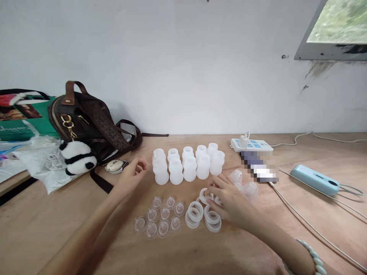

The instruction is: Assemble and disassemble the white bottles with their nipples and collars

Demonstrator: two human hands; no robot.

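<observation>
My left hand (134, 173) is just left of two rows of small white waisted bottles (189, 169), its fingers loosely bent, with nothing visible in them. Over a group of translucent rings (195, 211) is my right hand (228, 196), fingers spread and bent. Its index finger and thumb lie beside one ring (203, 196); its palm hides part of the group. Between my forearms lie several clear round pieces with a raised tip (164, 214). Some clear domed caps (250, 189) rest beyond my right hand.
At the left stand a brown backpack (83, 122) with a panda plush (77, 157), a green bag (27, 120) and a mouse (116, 166). A power strip (258, 145), a blurred-out object (258, 166), a blue device (314, 180) and white cables (298, 217) lie to the right.
</observation>
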